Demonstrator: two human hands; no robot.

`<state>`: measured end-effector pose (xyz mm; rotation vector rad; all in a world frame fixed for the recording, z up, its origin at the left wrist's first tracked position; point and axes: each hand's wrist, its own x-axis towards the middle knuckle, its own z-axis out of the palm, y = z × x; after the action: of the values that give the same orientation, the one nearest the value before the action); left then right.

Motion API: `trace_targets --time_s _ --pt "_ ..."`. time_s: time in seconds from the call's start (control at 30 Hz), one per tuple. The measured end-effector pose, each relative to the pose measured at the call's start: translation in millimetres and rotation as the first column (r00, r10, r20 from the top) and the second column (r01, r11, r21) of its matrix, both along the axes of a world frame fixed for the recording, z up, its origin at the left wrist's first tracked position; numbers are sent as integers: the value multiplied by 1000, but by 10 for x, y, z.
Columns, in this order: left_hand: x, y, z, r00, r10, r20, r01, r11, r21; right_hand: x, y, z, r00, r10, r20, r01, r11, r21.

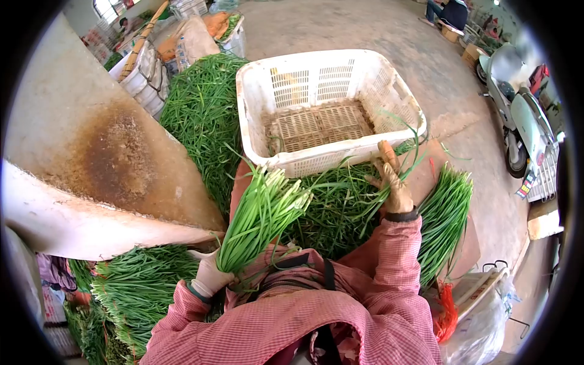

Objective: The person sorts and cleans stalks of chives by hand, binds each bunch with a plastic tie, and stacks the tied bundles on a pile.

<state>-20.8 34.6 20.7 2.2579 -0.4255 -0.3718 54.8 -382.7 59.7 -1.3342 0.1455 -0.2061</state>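
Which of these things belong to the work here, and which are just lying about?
Seemingly part of the work:
green bunch, held in the left hand
loose greens, near the right hand
bundle at the right
stacked bundles at the left

Probably just about:
parked scooter
clear plastic bag
orange-red netting

No text, label, brand, number or sign can be read clearly.
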Motion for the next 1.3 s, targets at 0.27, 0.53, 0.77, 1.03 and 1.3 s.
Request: trace_targets --time_s 0.27,0.53,0.77,1.03,1.3 --pt "-106 -113 166 952 212 220 -235 969 79 -39 895 -763 578 779 -244 -728 627 277" --pt "-137 6 313 942 319 107 -327 943 68 -190 615 -984 820 485 -303 -448 874 189" --pt "-92 -172 266 929 225 293 -277 949 150 -249 1556 -318 627 619 -473 -563 780 275" --pt "-62 50 392 932 124 341 -212 949 233 -299 819 -870 917 280 -284 -173 920 350" --pt "-85 224 324 913 -46 406 -149 888 435 -102 524 -492 999 -20 -30 -20 392 -920"
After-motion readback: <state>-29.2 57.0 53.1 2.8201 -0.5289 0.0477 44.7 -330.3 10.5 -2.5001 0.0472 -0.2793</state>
